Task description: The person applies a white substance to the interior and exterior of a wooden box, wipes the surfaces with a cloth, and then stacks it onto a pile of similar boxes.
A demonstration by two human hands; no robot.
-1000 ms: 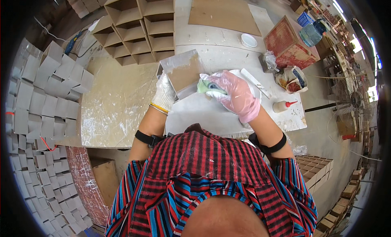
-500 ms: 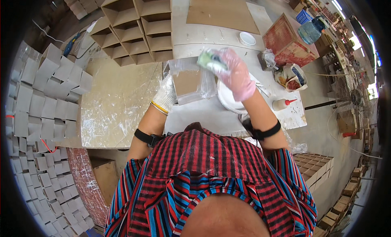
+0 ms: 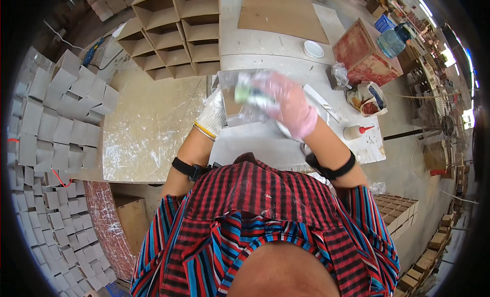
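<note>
My left hand [image 3: 213, 111], in a white knit glove, is closed on the left side of a small grey box [image 3: 233, 106] with a brown inside. In my right hand [image 3: 292, 104], under a pink glove with clear plastic over it, is a green and white pad [image 3: 246, 92], perhaps a sponge, blurred by motion. The pad is over the box and hides much of its right part; whether it touches cannot be made out. Beneath my right wrist a white round container [image 3: 282, 127] is mostly covered. White flat strips [image 3: 322, 104] lie just right of that hand.
A divided cardboard rack [image 3: 177, 36] stands at the far left of the worktable [image 3: 148, 128]. Farther right are a white bowl [image 3: 313, 49] and a red-capped squeeze bottle [image 3: 352, 133]. Stacked grey boxes [image 3: 58, 118] rise on the left, and a red-painted crate [image 3: 363, 52] stands at right.
My right hand has moved left and slightly nearer with the pad, from the box's right edge to over the box. My left hand keeps its hold on the box.
</note>
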